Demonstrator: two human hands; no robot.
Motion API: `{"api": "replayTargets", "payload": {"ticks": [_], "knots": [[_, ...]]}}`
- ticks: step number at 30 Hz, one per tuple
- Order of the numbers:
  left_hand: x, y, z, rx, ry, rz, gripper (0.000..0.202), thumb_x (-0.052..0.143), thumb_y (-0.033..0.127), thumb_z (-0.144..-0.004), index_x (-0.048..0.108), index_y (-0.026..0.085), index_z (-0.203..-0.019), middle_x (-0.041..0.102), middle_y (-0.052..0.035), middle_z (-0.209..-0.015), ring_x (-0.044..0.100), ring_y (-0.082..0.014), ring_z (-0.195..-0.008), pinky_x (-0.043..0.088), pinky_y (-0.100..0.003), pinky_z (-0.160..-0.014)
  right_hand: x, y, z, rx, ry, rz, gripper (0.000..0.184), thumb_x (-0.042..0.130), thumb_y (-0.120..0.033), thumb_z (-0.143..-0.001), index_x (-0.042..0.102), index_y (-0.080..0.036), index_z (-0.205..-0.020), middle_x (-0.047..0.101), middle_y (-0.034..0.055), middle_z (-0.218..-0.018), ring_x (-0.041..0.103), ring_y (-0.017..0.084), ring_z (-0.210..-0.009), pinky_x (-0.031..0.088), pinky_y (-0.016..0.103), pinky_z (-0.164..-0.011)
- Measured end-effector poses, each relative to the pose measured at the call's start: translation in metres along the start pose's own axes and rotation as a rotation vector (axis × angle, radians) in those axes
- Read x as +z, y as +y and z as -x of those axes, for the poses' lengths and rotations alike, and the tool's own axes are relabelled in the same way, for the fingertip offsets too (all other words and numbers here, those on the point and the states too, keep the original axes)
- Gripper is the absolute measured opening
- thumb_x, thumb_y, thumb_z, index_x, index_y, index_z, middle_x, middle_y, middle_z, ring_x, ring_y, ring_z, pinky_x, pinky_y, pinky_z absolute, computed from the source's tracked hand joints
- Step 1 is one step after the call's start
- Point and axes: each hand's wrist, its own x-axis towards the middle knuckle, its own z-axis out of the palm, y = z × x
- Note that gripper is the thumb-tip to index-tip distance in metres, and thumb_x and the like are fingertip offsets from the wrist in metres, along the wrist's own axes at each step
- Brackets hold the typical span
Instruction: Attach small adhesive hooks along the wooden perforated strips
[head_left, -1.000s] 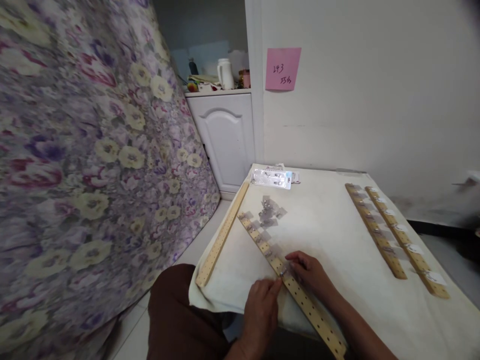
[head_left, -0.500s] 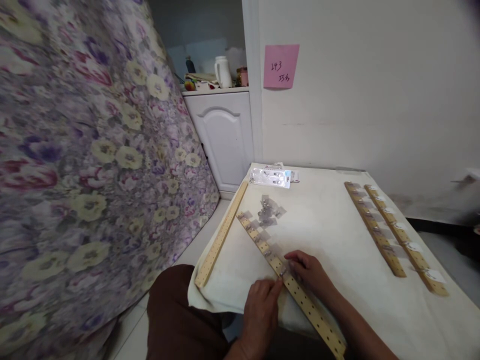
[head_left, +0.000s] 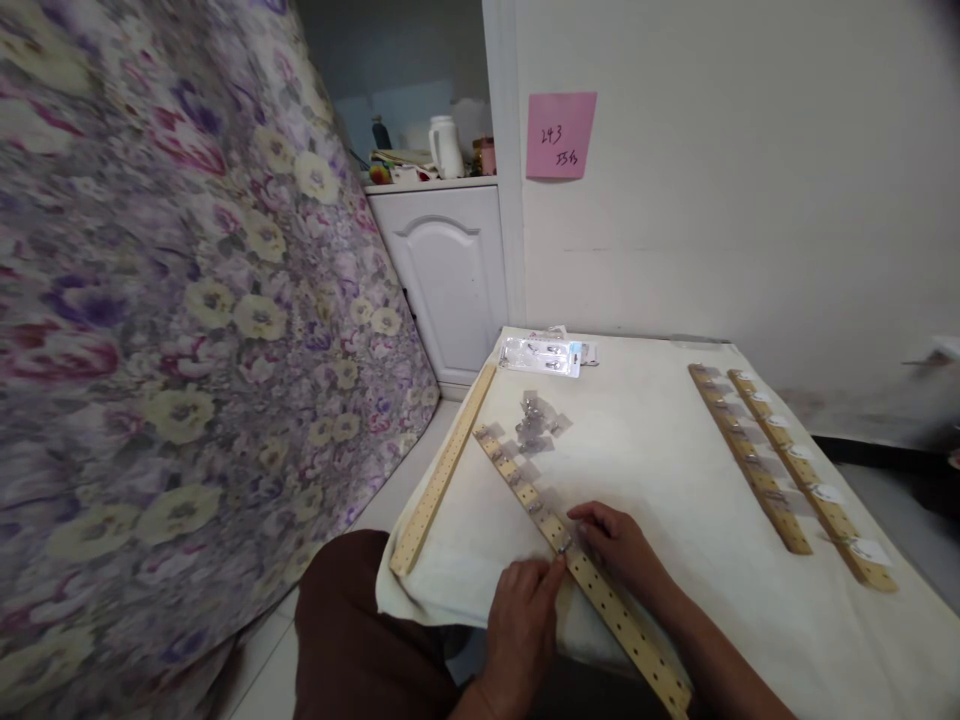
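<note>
A long pale wooden strip with rows of dark holes lies slantwise before me, its near end past the table's front edge. Small metal pieces with clear plastic squares sit along its far half. My left hand grips the strip's left edge, its index fingertip at the nearest metal piece. Across the strip, my right hand has its fingers curled beside that same piece, where its clear square would be; the fingers mostly hide it.
A heap of metal pieces with clear squares lies beyond the strip. Another holed strip runs along the left edge. Two filled strips rest at the right. Clear packaging lies at the back of the cloth-covered table.
Hardly anything differs. Both hands stay at the same metal piece, with the left index fingertip shifted very slightly up against it.
</note>
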Motion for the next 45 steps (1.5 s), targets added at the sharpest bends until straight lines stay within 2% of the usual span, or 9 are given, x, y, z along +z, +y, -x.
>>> {"api": "replayTargets", "payload": {"ticks": [8, 13, 18, 31, 41, 45], "knots": [[0.0022, -0.0017, 0.0006, 0.006, -0.008, -0.002, 0.05, 0.037, 0.004, -0.082, 0.049, 0.021, -0.128, 0.058, -0.0071, -0.091, 0.051, -0.0202, -0.083, 0.047, -0.035, -0.071, 0.0006, -0.0018, 0.002, -0.01, 0.016, 0.007, 0.026, 0.048, -0.026, -0.078, 0.065, -0.017, -0.095, 0.062, -0.0008, -0.063, 0.053, 0.013, -0.051, 0.043, 0.027, -0.055], [0.002, -0.0014, 0.0005, 0.008, -0.01, 0.012, 0.05, 0.038, 0.004, -0.082, 0.048, 0.02, -0.128, 0.058, -0.0079, -0.094, 0.051, -0.0206, -0.085, 0.046, -0.036, -0.073, -0.0005, -0.0034, 0.0018, -0.047, 0.035, 0.069, 0.026, 0.049, -0.026, -0.077, 0.067, -0.017, -0.094, 0.067, 0.0021, -0.072, 0.059, 0.017, -0.065, 0.045, 0.029, -0.064], [0.0017, -0.0008, 0.0004, -0.001, -0.014, 0.0, 0.051, 0.038, 0.004, -0.081, 0.048, 0.022, -0.128, 0.058, -0.0071, -0.092, 0.051, -0.0204, -0.084, 0.046, -0.036, -0.072, 0.0011, 0.0008, 0.0008, -0.022, 0.022, 0.04, 0.027, 0.048, -0.027, -0.078, 0.066, -0.017, -0.095, 0.062, -0.0009, -0.063, 0.055, 0.015, -0.055, 0.043, 0.027, -0.057], [0.0003, 0.0014, -0.0011, 0.001, -0.024, -0.025, 0.049, 0.038, 0.003, -0.082, 0.049, 0.02, -0.126, 0.058, -0.0072, -0.091, 0.049, -0.0207, -0.084, 0.046, -0.036, -0.072, 0.0016, -0.0019, 0.0025, -0.015, 0.03, 0.004, 0.027, 0.048, -0.027, -0.077, 0.065, -0.017, -0.096, 0.061, -0.0007, -0.063, 0.053, 0.014, -0.054, 0.042, 0.027, -0.055], [0.0019, 0.0021, -0.002, 0.022, -0.002, -0.054, 0.047, 0.038, 0.003, -0.081, 0.05, 0.019, -0.124, 0.057, -0.0066, -0.09, 0.049, -0.0201, -0.081, 0.045, -0.035, -0.07, -0.0004, -0.0013, 0.0029, -0.073, 0.035, 0.105, 0.027, 0.047, -0.027, -0.08, 0.065, -0.017, -0.097, 0.064, 0.0014, -0.07, 0.058, 0.017, -0.064, 0.044, 0.029, -0.063], [0.0021, 0.0023, -0.003, 0.019, -0.006, -0.073, 0.045, 0.039, 0.003, -0.081, 0.051, 0.019, -0.121, 0.057, -0.0062, -0.089, 0.048, -0.0199, -0.081, 0.045, -0.035, -0.07, -0.0008, -0.005, 0.0056, -0.093, 0.02, 0.136, 0.027, 0.053, -0.03, -0.078, 0.064, -0.017, -0.099, 0.062, 0.0004, -0.069, 0.057, 0.017, -0.065, 0.043, 0.028, -0.063]]}}
